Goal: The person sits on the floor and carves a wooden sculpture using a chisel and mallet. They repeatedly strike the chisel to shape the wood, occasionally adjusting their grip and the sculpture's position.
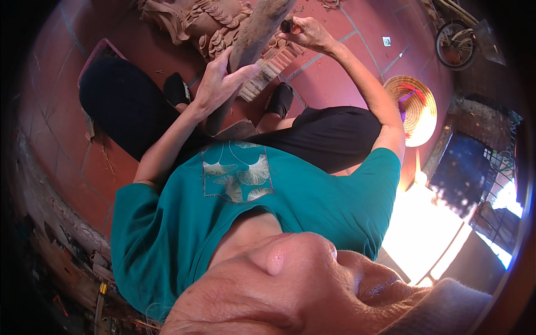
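My left hand [215, 84] grips a long grey-brown, clay-smeared piece [258, 30] that leans upright between my knees. At the top of that piece, my right hand [308, 34] pinches a small dark lump or tool [287, 25]. Behind them stands a terracotta clay sculpture [206, 22] covered in scale-like pieces. A ribbed, brick-like clay block [273, 64] sits at its base. I am seated in a teal shirt and black trousers, with my feet in dark shoes near the block.
Red floor tiles [357, 33] lie all around. A conical straw hat [416, 106] rests on the floor at right, and a bicycle wheel [455, 44] stands at the upper right. A pink stool edge [99, 51] shows at left. Bright sunlight falls at the lower right.
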`<state>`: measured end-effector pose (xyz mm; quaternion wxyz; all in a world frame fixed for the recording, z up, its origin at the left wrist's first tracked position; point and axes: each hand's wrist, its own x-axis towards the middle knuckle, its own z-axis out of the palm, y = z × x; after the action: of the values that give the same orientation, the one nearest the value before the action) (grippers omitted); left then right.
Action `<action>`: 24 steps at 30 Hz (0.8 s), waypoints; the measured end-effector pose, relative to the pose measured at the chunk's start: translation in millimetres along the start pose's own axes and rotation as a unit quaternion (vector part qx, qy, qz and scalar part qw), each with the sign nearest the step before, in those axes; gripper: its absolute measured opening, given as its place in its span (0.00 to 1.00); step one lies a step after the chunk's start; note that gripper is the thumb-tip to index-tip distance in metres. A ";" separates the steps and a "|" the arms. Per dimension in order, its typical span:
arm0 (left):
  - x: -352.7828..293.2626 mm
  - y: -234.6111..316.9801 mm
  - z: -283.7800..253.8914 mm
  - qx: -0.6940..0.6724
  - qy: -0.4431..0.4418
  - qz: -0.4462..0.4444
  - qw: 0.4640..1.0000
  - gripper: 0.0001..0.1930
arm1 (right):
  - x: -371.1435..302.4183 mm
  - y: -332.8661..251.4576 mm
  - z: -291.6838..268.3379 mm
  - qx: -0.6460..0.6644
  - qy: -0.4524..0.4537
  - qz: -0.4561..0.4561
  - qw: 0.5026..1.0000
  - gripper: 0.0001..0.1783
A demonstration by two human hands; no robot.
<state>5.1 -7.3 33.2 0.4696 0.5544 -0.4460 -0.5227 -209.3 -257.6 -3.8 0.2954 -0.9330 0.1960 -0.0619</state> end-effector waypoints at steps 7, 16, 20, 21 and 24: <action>9.6 -18.2 7.5 0.046 0.007 0.032 0.998 0.25 | 4.3 5.6 1.8 -0.034 0.004 -0.035 0.999 0.19; 4.6 -6.8 4.7 0.012 0.036 0.053 0.998 0.26 | 4.8 5.5 1.6 -0.001 0.014 -0.033 0.999 0.20; 7.6 -9.4 1.0 0.034 -0.031 -0.035 0.998 0.25 | -1.7 -3.9 0.1 -0.027 0.006 -0.004 1.000 0.20; 8.3 -9.7 -1.9 0.038 -0.061 -0.088 0.993 0.25 | -2.4 -5.1 -0.9 -0.032 0.007 0.004 0.999 0.20; 7.1 -10.2 -6.3 0.007 -0.042 -0.079 0.996 0.26 | -2.2 -1.1 -1.2 -0.065 0.032 0.023 0.997 0.20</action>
<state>11.8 -12.3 22.0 0.4035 0.5686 -0.4238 -0.5782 -211.3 -256.5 -2.2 0.2292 -0.9429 0.2307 -0.0722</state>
